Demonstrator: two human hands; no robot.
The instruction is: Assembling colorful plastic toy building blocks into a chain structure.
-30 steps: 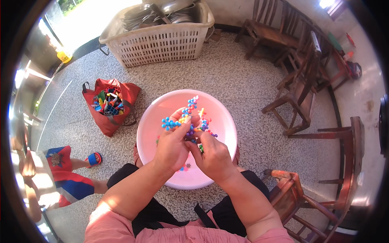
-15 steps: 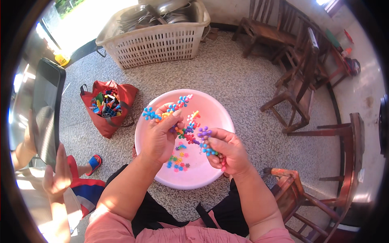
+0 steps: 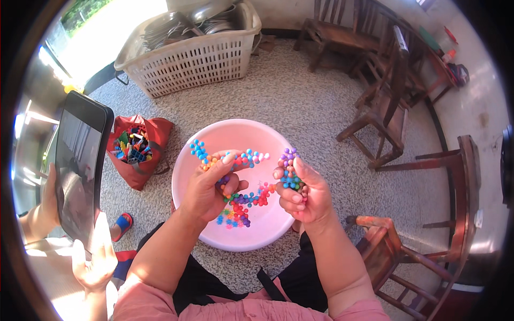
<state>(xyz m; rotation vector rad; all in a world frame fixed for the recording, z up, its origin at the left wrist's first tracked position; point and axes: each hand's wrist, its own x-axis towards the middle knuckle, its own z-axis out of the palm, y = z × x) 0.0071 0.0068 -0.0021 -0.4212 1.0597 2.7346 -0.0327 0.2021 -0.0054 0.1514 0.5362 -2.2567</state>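
Basin [image 3: 262,227], pink and round, at the centre of the frame, on a speckled floor [image 3: 300,91]. Above its left half, the left hand [image 3: 208,187], thumb and fingers clamped on a chain [image 3: 198,151] of small knobbed bits: blue toward the upper left, orange at the thumb, then red, blue and pink out to the right. Just below, a strand [image 3: 247,200] of blue, red and purple, one branch hanging down, another reaching toward the other hand; cannot tell whether touching it. Over the basin's right rim, the right hand [image 3: 310,195], apart from the left, fingers curled and thumb pressed on a cluster [image 3: 289,174] of purple, blue and green, purple end up. In the basin's lower left, loose bits [image 3: 227,217] of several colours, partly hidden by the strand. Left of the basin, a red bag [image 3: 131,171] full of toys [image 3: 140,144]. At the frame's left edge, a dark tablet [image 3: 80,155], with a co-worker's hand [image 3: 96,267] at its lower edge. Across the top left, a white crate [image 3: 198,64] with metalware [image 3: 217,27]; down the right, wooden chairs [image 3: 385,131].
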